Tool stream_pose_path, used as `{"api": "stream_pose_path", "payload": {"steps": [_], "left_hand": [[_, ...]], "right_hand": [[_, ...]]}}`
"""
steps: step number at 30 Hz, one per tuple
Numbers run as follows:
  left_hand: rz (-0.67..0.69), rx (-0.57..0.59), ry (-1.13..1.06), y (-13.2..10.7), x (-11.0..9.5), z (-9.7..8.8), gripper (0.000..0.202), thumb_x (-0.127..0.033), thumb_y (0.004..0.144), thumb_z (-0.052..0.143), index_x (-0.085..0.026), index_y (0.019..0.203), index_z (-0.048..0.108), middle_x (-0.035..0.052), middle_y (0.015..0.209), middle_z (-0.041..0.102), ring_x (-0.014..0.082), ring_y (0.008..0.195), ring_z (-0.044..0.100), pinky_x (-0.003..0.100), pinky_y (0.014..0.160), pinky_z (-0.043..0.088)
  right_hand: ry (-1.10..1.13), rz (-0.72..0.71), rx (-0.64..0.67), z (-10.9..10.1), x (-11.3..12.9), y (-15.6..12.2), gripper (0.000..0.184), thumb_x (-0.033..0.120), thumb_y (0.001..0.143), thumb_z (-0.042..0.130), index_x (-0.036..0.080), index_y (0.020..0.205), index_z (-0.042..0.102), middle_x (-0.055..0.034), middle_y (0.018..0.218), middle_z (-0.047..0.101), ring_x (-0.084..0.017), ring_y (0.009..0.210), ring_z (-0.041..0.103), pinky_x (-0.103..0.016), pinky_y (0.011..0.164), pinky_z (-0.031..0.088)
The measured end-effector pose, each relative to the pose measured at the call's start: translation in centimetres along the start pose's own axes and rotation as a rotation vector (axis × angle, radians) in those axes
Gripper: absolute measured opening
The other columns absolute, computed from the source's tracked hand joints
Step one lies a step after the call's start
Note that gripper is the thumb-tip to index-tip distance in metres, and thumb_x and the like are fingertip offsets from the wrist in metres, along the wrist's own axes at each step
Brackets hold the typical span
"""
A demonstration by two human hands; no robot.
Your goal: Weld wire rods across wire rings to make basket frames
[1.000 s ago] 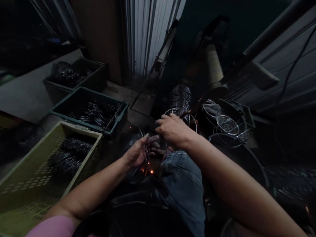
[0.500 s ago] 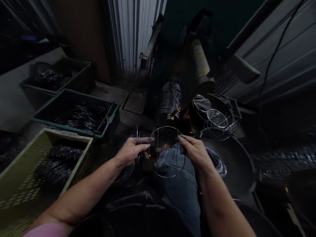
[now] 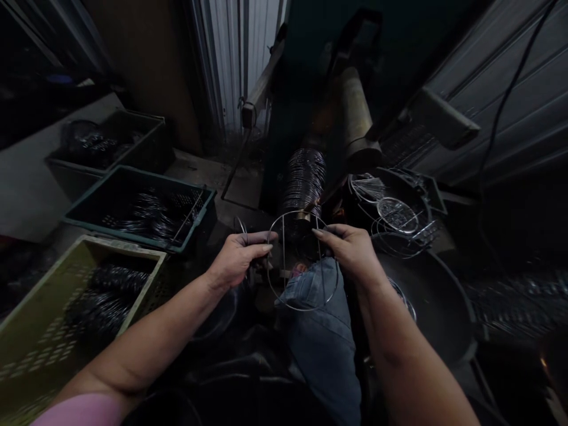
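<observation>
Between my hands is a thin wire ring (image 3: 302, 309) with two straight wires across it. My left hand (image 3: 239, 254) pinches its left rim between thumb and fingers. Another wire loop (image 3: 240, 225) shows behind that hand; whether the hand also holds it I cannot tell. My right hand (image 3: 350, 248) grips the upper right rim, thumb on top. The ring's far edge lies close to the brass-coloured tip (image 3: 303, 216) of a machine, in front of a stack of dark wire rings (image 3: 304, 177).
At left stand a yellow crate (image 3: 33, 287), a green crate (image 3: 95, 192) and a grey bin (image 3: 66, 171), all holding wire parts. A round tub (image 3: 444, 313) is at right, below a container of wire pieces (image 3: 426, 204). A machine cylinder (image 3: 355, 106) projects above the stack.
Both hands have moved the ring slightly away from me, up towards the brass-coloured tip. The grip on the ring remains. My view has shifted a little.
</observation>
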State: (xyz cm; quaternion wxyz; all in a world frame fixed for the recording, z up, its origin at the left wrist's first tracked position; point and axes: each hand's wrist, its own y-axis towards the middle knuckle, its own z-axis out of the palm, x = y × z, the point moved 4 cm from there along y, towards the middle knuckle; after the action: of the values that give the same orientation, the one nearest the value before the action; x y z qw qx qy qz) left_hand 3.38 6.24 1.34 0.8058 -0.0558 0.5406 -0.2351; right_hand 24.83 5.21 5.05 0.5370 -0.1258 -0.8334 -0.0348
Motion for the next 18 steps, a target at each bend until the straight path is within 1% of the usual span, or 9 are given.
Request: {"api": "stream_pose_path", "payload": {"steps": [4, 8, 12, 18], "left_hand": [[0.012, 0.005, -0.005, 0.6, -0.9, 0.4, 0.031, -0.014, 0.063, 0.069, -0.012, 0.094, 0.069, 0.0051, 0.067, 0.068, 0.0112, 0.046, 0.059, 0.024, 0.047, 0.051], [0.006, 0.021, -0.01, 0.9, -1.3, 0.9, 0.031, -0.015, 0.064, 0.068, -0.012, 0.095, 0.069, 0.0036, 0.062, 0.066, 0.0107, 0.044, 0.058, 0.022, 0.044, 0.049], [-0.023, 0.02, -0.016, 1.0, -1.5, 1.2, 0.033, -0.015, 0.064, 0.068, -0.011, 0.096, 0.068, 0.0032, 0.058, 0.064, 0.0121, 0.044, 0.058, 0.022, 0.043, 0.047], [-0.037, 0.03, -0.041, 1.0, -1.1, 1.2, 0.032, -0.015, 0.064, 0.068, -0.011, 0.095, 0.068, 0.0026, 0.056, 0.063, 0.0116, 0.044, 0.058, 0.022, 0.044, 0.047]], "right_hand": [[-0.002, 0.039, 0.0, -0.3, 0.5, 1.4, 0.042, 0.052, 0.059, 0.069, 0.012, 0.073, 0.069, 0.0008, 0.049, 0.055, -0.011, 0.043, 0.046, -0.023, 0.041, 0.034], [0.017, 0.047, -0.01, -0.7, 1.2, 1.9, 0.043, 0.051, 0.057, 0.072, 0.011, 0.075, 0.069, -0.0028, 0.055, 0.061, -0.013, 0.048, 0.053, -0.024, 0.044, 0.039], [0.053, 0.083, 0.021, -0.8, 1.2, 2.1, 0.042, 0.048, 0.058, 0.072, 0.012, 0.079, 0.069, -0.0047, 0.06, 0.064, -0.015, 0.051, 0.056, -0.024, 0.044, 0.042], [0.047, 0.086, 0.017, -0.9, 1.2, 2.0, 0.04, 0.046, 0.058, 0.073, 0.01, 0.077, 0.069, -0.0037, 0.055, 0.062, -0.013, 0.046, 0.053, -0.023, 0.041, 0.04]]}}
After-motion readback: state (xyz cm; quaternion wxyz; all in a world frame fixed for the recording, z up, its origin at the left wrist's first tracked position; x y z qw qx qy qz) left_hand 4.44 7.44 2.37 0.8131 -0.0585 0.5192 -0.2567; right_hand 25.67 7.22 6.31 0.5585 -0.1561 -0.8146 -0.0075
